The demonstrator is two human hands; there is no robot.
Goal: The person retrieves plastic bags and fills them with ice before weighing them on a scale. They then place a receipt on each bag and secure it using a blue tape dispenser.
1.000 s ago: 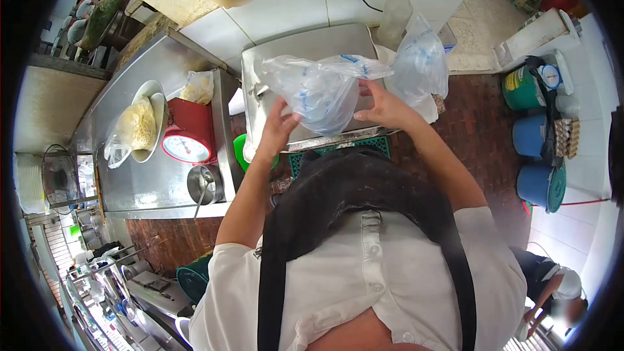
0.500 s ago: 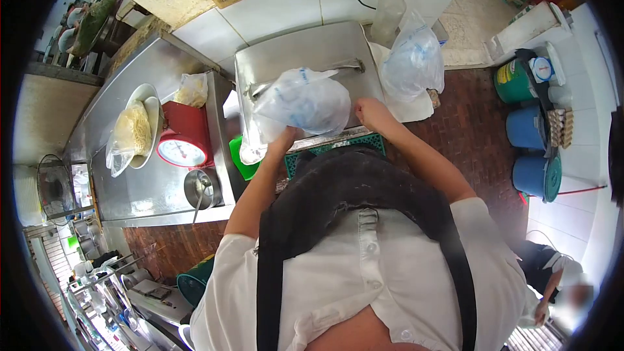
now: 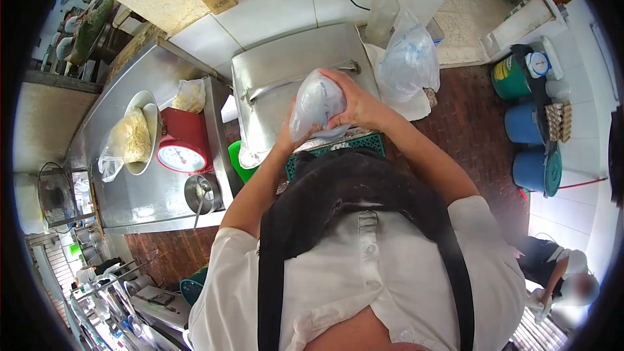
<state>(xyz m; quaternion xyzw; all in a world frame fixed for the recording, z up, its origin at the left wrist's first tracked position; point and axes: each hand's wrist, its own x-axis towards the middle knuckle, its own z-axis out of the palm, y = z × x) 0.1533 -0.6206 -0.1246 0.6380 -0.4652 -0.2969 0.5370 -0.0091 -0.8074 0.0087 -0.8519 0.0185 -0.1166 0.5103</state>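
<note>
Between my two hands is a white plastic bag (image 3: 318, 101), bunched into a rounded bundle with blue print on it; what is inside cannot be made out. My right hand (image 3: 353, 103) curves round its right side, thumb low and fingers over the top. At the lower left, my left hand (image 3: 292, 133) presses against the bundle, its fingers partly hidden behind it. Below the bundle lies a stainless steel lid (image 3: 279, 65) with a long bar handle (image 3: 286, 84). Another bag, clear with blue print (image 3: 409, 65), stands to the right of the lid.
On the steel counter (image 3: 130, 198) at left are a red dial scale (image 3: 183, 140), a bowl (image 3: 153, 120) with a bag of noodles (image 3: 136, 136), and a metal pot (image 3: 201, 194). A plastic bottle (image 3: 382, 16) stands behind. Blue buckets (image 3: 536, 172) line the right wall; a person (image 3: 552, 273) is at lower right.
The loosely puffed bag has been gathered into a smaller, tighter bundle. My right hand has moved left and up from beside the bag onto it.
</note>
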